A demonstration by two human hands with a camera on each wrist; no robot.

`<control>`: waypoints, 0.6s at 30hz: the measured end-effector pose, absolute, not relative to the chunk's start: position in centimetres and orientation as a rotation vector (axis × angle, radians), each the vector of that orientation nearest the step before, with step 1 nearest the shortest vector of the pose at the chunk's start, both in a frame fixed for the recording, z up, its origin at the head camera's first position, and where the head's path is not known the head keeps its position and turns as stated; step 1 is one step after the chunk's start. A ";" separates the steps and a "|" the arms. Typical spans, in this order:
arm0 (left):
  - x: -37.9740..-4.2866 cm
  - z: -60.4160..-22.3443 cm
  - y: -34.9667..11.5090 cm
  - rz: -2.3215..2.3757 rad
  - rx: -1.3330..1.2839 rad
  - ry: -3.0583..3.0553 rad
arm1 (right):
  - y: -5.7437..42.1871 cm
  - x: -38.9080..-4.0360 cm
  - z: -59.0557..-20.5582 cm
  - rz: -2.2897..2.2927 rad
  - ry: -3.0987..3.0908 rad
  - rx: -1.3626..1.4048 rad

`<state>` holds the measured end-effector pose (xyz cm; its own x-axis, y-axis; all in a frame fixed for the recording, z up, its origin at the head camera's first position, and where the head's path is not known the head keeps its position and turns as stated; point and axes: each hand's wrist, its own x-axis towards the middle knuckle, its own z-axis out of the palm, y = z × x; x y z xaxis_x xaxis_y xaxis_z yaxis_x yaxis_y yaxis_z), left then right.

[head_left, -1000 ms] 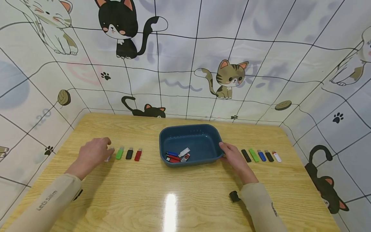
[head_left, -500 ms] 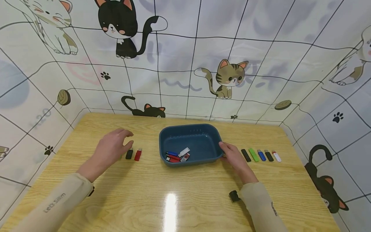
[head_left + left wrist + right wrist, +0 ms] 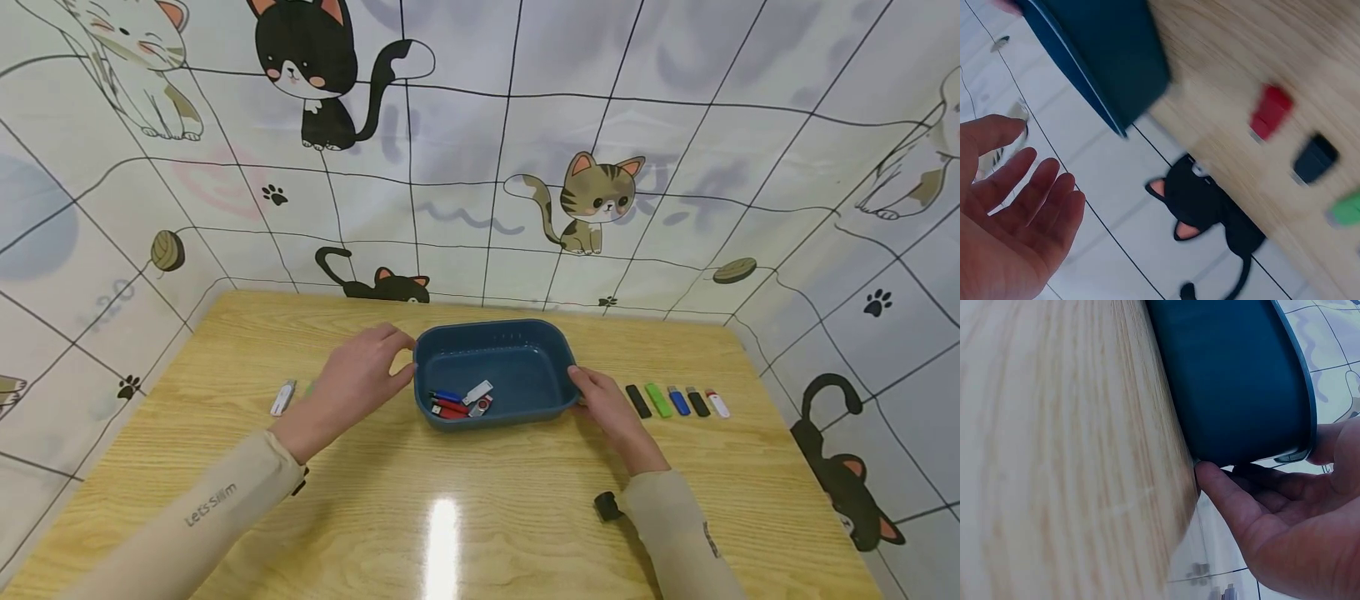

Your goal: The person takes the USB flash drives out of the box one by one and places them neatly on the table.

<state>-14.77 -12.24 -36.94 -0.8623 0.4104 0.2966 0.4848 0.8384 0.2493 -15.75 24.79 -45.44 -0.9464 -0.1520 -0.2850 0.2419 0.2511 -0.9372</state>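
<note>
A dark blue plastic bin point(image 3: 495, 375) stands mid-table, with several USB sticks point(image 3: 450, 408) in its front left corner: blue, red, white and silver. My right hand point(image 3: 611, 412) grips the bin's right end, thumb at the rim and fingers low by its base in the right wrist view. Beside the bin's left end is my left hand point(image 3: 356, 371), fingers loosely bent and nothing in them; the left wrist view shows a gap to the bin. A red USB stick point(image 3: 1271, 112), a black one point(image 3: 1315, 159) and a green one point(image 3: 1346, 207) lie in a row, largely hidden by my left hand in the head view.
A white USB stick point(image 3: 282, 398) lies at the left end of that row. Right of the bin is another row: black point(image 3: 637, 402), green point(image 3: 658, 401), blue point(image 3: 678, 402), black point(image 3: 697, 402) and white-red point(image 3: 717, 403). A cat-print sheet point(image 3: 465, 208) rises behind the wooden table point(image 3: 375, 517).
My left hand has moved right, from over the white USB stick at the left to the bin's left end. The right hand and the bin have stayed put.
</note>
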 end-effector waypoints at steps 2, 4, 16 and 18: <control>-14.8 -37.0 -11.0 -0.470 -0.723 -2.791 | 24.8 -15.7 -45.5 -1.744 2.212 0.076; -14.8 -37.0 -9.9 -0.471 -0.754 -2.809 | 24.9 -15.7 -45.5 -1.743 2.213 0.068; -15.7 -38.4 -4.9 -0.483 -0.868 -2.980 | 24.9 -15.7 -45.6 -1.753 2.212 0.055; -15.9 -38.7 -4.3 -0.492 -0.864 -3.014 | 24.9 -15.7 -45.6 -1.759 2.208 0.053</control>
